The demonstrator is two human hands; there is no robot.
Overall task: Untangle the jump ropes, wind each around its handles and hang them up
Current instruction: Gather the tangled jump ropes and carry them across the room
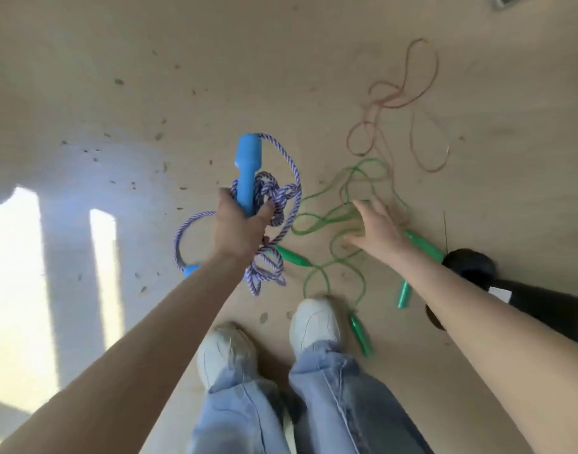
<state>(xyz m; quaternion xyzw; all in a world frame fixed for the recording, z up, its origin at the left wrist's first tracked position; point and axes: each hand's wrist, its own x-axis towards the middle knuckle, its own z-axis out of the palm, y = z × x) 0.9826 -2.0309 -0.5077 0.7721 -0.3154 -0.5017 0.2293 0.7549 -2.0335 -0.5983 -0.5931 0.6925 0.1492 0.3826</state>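
Purple rope (282, 204): twisted purple-and-white cord, bunched in loose coils beside the raised blue handle (246, 173); one loop hangs left down to a second blue handle (191, 270), more strands dangle below the wrist.
Left hand (238, 226): fingers curled round the blue handle's lower shaft, holding it upright above the floor (281, 60).
Right hand (377, 231): fingers spread and straight, holding nothing, over the green rope.
Green rope (330, 208): thin translucent cord, tangled loops on the floor mid-frame; several green handles (361, 334) lie near the white shoes (313, 322).
Reddish rope (408, 103): thin, looped on the floor toward the far right, blurred.
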